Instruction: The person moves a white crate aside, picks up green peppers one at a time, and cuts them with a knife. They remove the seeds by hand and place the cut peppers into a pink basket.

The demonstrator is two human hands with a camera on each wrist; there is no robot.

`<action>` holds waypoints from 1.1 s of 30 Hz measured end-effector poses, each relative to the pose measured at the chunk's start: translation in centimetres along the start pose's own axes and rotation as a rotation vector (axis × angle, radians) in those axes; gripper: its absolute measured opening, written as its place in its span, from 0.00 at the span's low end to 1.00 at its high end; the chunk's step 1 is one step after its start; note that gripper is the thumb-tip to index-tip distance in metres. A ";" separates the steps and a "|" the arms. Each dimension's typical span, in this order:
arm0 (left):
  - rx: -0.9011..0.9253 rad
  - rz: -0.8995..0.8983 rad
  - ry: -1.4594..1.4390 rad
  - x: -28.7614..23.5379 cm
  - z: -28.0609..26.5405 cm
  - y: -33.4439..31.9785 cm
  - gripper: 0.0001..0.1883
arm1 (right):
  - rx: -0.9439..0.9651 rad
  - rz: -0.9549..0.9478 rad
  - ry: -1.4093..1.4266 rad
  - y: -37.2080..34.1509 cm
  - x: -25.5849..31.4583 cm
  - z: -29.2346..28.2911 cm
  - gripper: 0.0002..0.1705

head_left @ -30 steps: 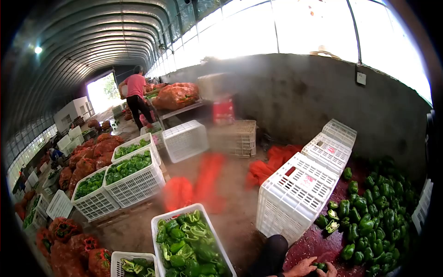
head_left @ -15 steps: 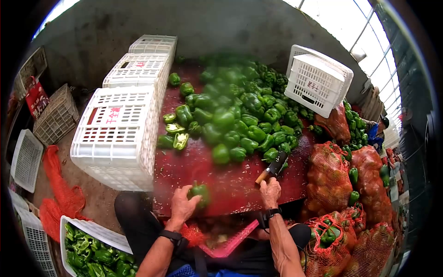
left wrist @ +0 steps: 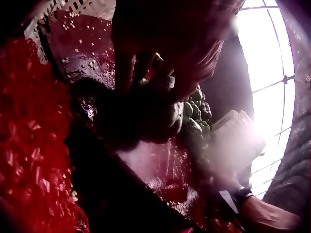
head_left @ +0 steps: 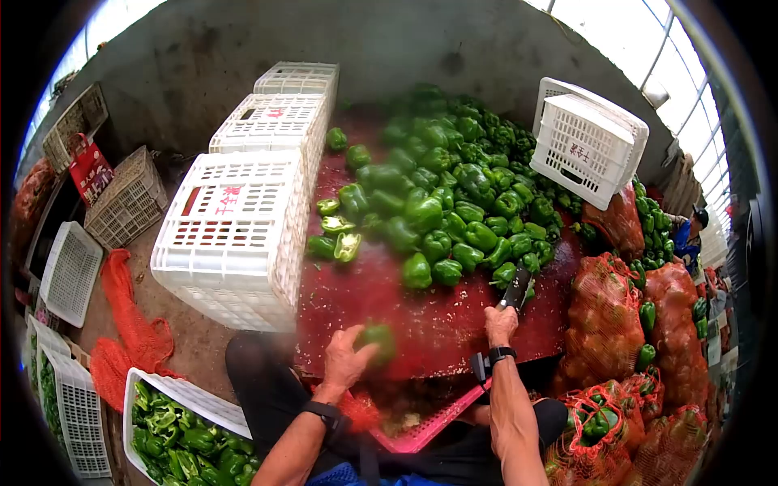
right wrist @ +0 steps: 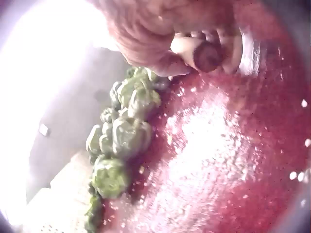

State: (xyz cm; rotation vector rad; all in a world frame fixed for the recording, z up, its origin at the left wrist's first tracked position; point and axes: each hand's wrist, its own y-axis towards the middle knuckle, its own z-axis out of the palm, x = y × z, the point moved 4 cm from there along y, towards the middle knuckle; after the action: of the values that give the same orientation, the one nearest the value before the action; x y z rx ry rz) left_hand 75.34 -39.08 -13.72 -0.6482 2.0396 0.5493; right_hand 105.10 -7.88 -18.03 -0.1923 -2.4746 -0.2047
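The left hand [head_left: 347, 360] pinches a green pepper [head_left: 378, 343] over the near left corner of the red worktop [head_left: 438, 328]. The pepper sits at the fingertips, between the thumb and the bent fingers, on the side that faces the right hand [head_left: 501, 326]. It is blurry in the head view and dark in the left wrist view, so I cannot tell if it touches the worktop.

The right hand is near the near right corner. Its fingers curl round the handle of a knife [head_left: 516, 287], and the round end of the handle pokes out of the hand. The dark blade points away from the person, to the near right side of a big pile of green peppers [head_left: 478, 202]. The pile fills the far part of the worktop.

Two cut peppers [head_left: 347, 247] lie by the left edge, with their pale insides showing. White crates [head_left: 231, 202] stand along that edge. A pink basket [head_left: 421, 425] is just below the near edge, between the two arms.
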 end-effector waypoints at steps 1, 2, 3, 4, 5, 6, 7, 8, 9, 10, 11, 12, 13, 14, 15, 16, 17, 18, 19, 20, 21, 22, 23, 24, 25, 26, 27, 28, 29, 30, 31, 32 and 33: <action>-0.012 0.017 0.000 -0.1 -0.1 0.0 0.26 | -0.023 0.020 0.053 -0.7 1.2 -1.3 0.17; -0.025 0.033 0.000 -0.2 -0.1 0.1 0.26 | 0.098 0.129 0.417 -1.8 1.6 -2.7 0.14; -0.020 0.018 0.000 -0.3 -0.1 0.1 0.26 | 0.138 0.137 0.484 -2.9 2.7 -4.0 0.12; -0.012 0.003 0.001 -0.5 -0.2 0.1 0.26 | 0.178 0.148 0.551 -3.8 3.2 -4.9 0.11; -0.007 -0.009 0.002 -0.7 -0.3 0.2 0.26 | 0.217 0.156 0.621 -4.8 3.9 -5.8 0.10; 0.003 -0.030 -0.020 -0.8 -0.4 0.2 0.26 | 0.293 0.166 0.678 -6.2 5.0 -6.8 0.09; -0.005 -0.026 -0.022 -0.7 -0.4 0.2 0.26 | 0.388 0.153 0.728 -8.2 6.5 -7.8 0.10; -0.013 -0.023 -0.022 -0.5 -0.4 0.1 0.26 | 0.483 0.142 0.777 -10.7 8.0 -8.8 0.11; -0.018 -0.018 -0.022 -0.3 -0.3 0.0 0.26 | 0.576 0.131 0.827 -12.9 9.0 -9.5 0.13; -0.017 -0.030 -0.027 0.0 -0.3 -0.1 0.26 | 0.671 0.038 0.748 -14.8 9.4 -10.0 0.14; -0.019 -0.042 -0.031 0.1 -0.2 -0.1 0.26 | 0.765 -0.057 0.666 -16.6 9.8 -10.3 0.15; -0.023 -0.054 -0.036 0.3 -0.3 -0.1 0.26 | 0.806 -0.093 0.601 -18.6 10.5 -10.9 0.15; -0.025 -0.051 -0.033 0.3 -0.3 -0.1 0.26 | 0.848 -0.130 0.535 -20.3 11.1 -11.1 0.15; -0.025 -0.050 -0.031 0.3 -0.3 -0.1 0.25 | 0.894 -0.111 0.519 -21.7 10.8 -10.8 0.15; -0.026 -0.050 -0.029 0.3 -0.3 -0.2 0.25 | 0.941 -0.093 0.500 -22.8 10.3 -10.6 0.15; -0.032 -0.035 -0.035 0.2 -0.4 -0.2 0.24 | 0.920 -0.231 0.460 -23.3 9.9 -10.0 0.16; -0.038 -0.022 -0.042 0.1 -0.5 -0.1 0.23 | 0.942 -0.187 0.460 -23.7 9.2 -9.6 0.17; -0.042 -0.008 -0.048 -0.1 -0.6 0.0 0.23 | 0.962 -0.141 0.460 -24.4 9.2 -9.5 0.18; -0.041 -0.015 -0.056 -0.3 -0.6 0.0 0.22 | 0.980 -0.094 0.461 -24.7 9.2 -9.6 0.18; -0.041 -0.020 -0.063 -0.5 -0.7 0.0 0.22 | 1.023 -0.045 0.424 -24.9 9.2 -9.5 0.19; -0.042 -0.026 -0.071 -0.7 -0.8 0.1 0.21 | 1.047 -0.020 0.432 -25.0 9.7 -9.7 0.20; -0.034 -0.035 -0.092 -0.8 -0.8 0.1 0.21 | 1.070 0.007 0.440 -25.1 10.4 -10.1 0.20; -0.026 -0.046 -0.112 -0.8 -0.8 0.1 0.20 | 1.095 0.034 0.447 -25.3 10.8 -10.2 0.20; -0.018 -0.059 -0.131 -0.8 -0.9 0.1 0.20 | 1.098 0.029 0.480 -25.3 10.7 -10.0 0.20; -0.018 -0.053 -0.125 -0.8 -0.9 0.1 0.19 | 1.101 0.023 0.514 -25.1 10.6 -9.7 0.20; -0.018 -0.047 -0.118 -0.9 -0.9 0.1 0.19 | 1.105 0.016 0.549 -25.0 10.4 -9.4 0.19; -0.019 -0.042 -0.111 -0.9 -0.9 0.2 0.19 | 1.122 0.000 0.534 -24.8 10.2 -9.2 0.20; -0.015 -0.042 -0.102 -0.8 -0.9 0.2 0.19 | 1.138 -0.015 0.518 -24.7 10.0 -8.9 0.21; -0.010 -0.040 -0.092 -0.8 -0.9 0.2 0.20 | 1.152 -0.029 0.504 -24.6 9.8 -8.6 0.22; -0.005 -0.038 -0.084 -0.8 -0.9 0.4 0.21 | 1.150 -0.042 0.518 -24.6 9.8 -8.3 0.23; -0.007 -0.016 -0.079 -0.9 -1.0 0.4 0.21 | 1.160 -0.037 0.518 -24.6 9.8 -8.2 0.23; -0.009 0.007 -0.074 -1.0 -1.1 0.4 0.22 | 1.169 -0.031 0.518 -24.3 9.9 -8.2 0.23; -0.010 0.030 -0.069 -1.2 -1.2 0.4 0.22 | 1.178 -0.026 0.519 -24.1 10.1 -8.1 0.23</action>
State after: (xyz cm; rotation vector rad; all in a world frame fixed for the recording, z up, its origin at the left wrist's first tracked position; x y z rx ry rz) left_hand 74.85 -39.24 -12.04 -0.5974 1.9854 0.5926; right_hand 97.48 -32.11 -7.88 0.3527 -1.7223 1.0373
